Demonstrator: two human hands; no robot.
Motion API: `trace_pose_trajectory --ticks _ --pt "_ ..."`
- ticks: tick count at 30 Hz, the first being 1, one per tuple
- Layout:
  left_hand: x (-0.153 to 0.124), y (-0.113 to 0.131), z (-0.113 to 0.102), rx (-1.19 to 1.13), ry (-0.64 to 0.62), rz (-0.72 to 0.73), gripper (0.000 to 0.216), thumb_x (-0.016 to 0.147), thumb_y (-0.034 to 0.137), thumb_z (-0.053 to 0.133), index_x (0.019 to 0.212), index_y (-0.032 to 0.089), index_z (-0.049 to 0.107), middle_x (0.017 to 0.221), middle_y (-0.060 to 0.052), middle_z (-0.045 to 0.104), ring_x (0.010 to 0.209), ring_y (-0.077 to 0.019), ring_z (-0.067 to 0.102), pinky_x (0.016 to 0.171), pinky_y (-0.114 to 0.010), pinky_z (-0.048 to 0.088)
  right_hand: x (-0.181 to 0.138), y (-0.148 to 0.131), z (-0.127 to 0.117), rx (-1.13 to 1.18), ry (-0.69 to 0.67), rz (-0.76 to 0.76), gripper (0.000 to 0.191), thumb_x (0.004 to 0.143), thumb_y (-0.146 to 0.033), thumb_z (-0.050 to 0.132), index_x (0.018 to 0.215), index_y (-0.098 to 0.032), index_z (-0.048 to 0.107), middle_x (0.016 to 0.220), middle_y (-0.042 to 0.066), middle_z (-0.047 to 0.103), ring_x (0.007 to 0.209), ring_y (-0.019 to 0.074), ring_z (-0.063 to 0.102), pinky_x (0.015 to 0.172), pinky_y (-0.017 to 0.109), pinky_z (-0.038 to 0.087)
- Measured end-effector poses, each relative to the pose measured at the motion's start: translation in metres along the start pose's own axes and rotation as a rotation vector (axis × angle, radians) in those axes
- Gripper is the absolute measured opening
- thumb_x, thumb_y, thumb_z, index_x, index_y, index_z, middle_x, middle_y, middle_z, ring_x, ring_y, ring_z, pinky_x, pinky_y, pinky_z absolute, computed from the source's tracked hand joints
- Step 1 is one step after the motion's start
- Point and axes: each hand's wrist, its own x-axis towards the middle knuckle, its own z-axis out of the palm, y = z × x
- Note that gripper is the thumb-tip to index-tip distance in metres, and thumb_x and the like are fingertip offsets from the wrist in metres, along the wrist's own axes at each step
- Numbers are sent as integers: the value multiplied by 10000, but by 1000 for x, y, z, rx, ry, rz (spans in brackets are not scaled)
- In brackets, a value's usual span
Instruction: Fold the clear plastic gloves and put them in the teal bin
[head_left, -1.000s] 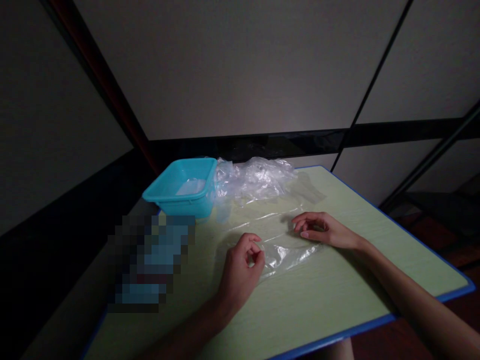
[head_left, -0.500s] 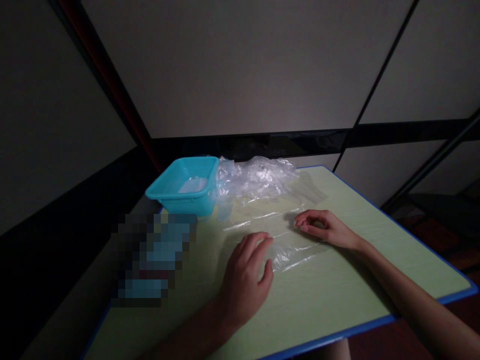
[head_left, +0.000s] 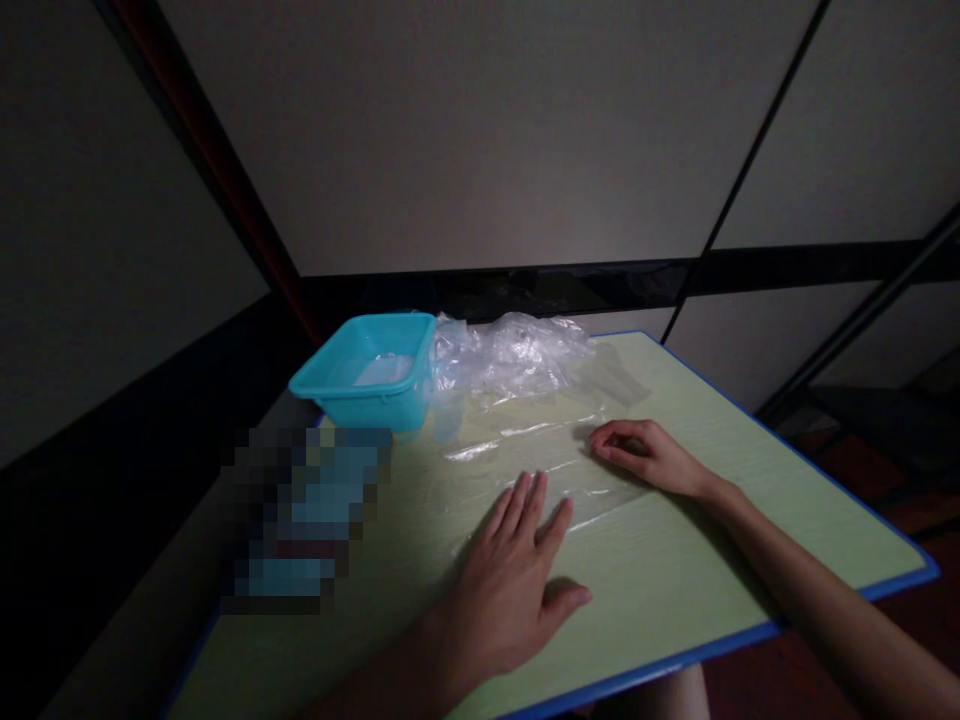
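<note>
A clear plastic bag (head_left: 525,455) lies flat on the pale green table (head_left: 675,560). My left hand (head_left: 517,580) rests palm down on the bag's near edge, fingers stretched out and spread. My right hand (head_left: 649,455) sits at the bag's right end with its fingers curled and pinched on the plastic. A crumpled heap of clear plastic bags (head_left: 510,355) lies at the back of the table.
A turquoise plastic tub (head_left: 367,380) stands at the table's back left, with something pale inside. A blurred-out patch (head_left: 304,515) covers the table's left part. The table has a blue edge (head_left: 675,660); dark walls rise behind it.
My left hand went from a pinch on the bag to lying flat and spread on it, sliding toward me. The bag now lies smoother. My right hand barely moved.
</note>
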Motion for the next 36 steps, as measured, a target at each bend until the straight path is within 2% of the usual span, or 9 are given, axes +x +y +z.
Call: trace_pose_trajectory --ticks 5,9,12,14,16,19,22,29,36 --pt "0 1 -2 -25 -14 -7 663 846 586 362 1396 269 169 1481 -104 11 1336 -288 -12 1075 -466 147 0 2 -1 -84 51 -19 251 845 -370 484 871 -156 613 859 59 655 782 192 594 700 321 476" --pt "0 2 -4 -19 -3 -18 704 831 583 401 1402 254 152 1481 -108 -4 1334 -293 -37 1077 -476 131 0 0 -6 -186 99 -49 264 860 -359 461 903 -154 622 887 72 663 790 200 612 707 333 490" --pt "-1 2 -5 -18 -5 -32 711 833 591 384 1403 230 158 1479 -124 12 1334 -291 -32 1077 -473 139 -6 -14 -2 -300 124 -62 317 881 -372 427 1023 -155 609 1025 96 646 927 220 605 813 366 483" --pt "-2 2 -4 -24 -8 -29 691 842 602 342 1399 230 177 1478 -130 22 1334 -290 -24 1075 -475 149 -13 -28 9 -369 98 -81 408 895 -399 394 1198 -159 524 1211 108 562 1095 231 530 928 392 427" --pt "-4 0 -4 -30 -8 -24 684 843 621 300 1394 227 200 1476 -138 31 1334 -291 -17 1072 -481 154 -23 -41 24 -462 -14 -145 546 893 -445 384 1344 -140 358 1370 121 395 1249 243 369 1019 419 331" --pt "-5 0 -4 -38 -10 -18 708 836 646 260 1393 212 206 1475 -146 44 1334 -291 -14 1071 -488 149 -37 -53 48 -562 -151 -241 755 849 -556 390 1408 -100 169 1453 139 187 1327 262 179 1074 442 209" --pt "-5 0 -5 -51 -23 -22 751 819 673 245 1399 200 183 1474 -146 49 1333 -296 -14 1071 -495 147 -46 -52 61 -615 -202 -247 834 828 -603 366 1414 -86 74 1464 143 95 1337 264 104 1083 432 180" --pt "-4 -1 -4 -55 -23 -19 821 769 719 304 1400 211 170 1475 -140 30 1331 -310 -28 1071 -504 133 -51 -45 63 -704 -216 -238 830 846 -591 340 1406 -47 60 1457 167 75 1333 269 79 1082 424 192" --pt "-6 -3 -5 -45 -45 -4 837 752 703 388 1392 200 194 1475 -142 20 1332 -318 -24 1071 -501 121 -52 -45 64 -707 -192 -247 770 862 -549 364 1412 -83 92 1459 151 84 1329 271 91 1078 432 207"
